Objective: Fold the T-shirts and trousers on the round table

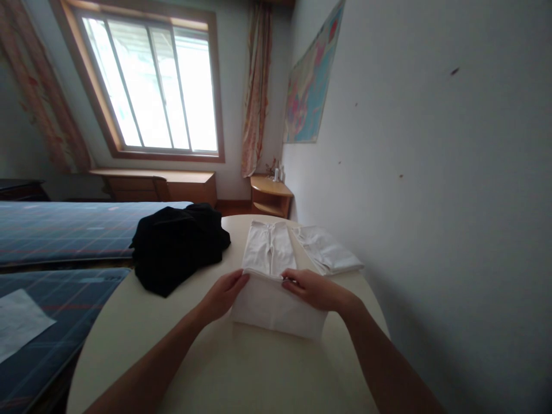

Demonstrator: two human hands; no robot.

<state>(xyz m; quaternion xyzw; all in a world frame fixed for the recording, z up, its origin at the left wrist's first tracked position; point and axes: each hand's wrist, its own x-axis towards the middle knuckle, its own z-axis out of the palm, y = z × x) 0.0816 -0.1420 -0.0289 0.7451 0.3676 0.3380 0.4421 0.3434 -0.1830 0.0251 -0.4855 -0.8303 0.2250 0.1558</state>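
Observation:
A white garment lies on the round cream table, its near part folded over and its far part flat with a creased line down the middle. I cannot tell if it is a shirt or trousers. My left hand pinches the left end of the folded edge between thumb and fingers. At the right end of that same edge, my right hand is closed on the cloth, fingers curled. Just beyond my right hand rests another folded white garment, apart from the first.
A heap of black cloth sits at the table's left rim. Beds with blue plaid covers stand to the left, a white sheet of paper on the nearer one. A white wall runs close along the right side.

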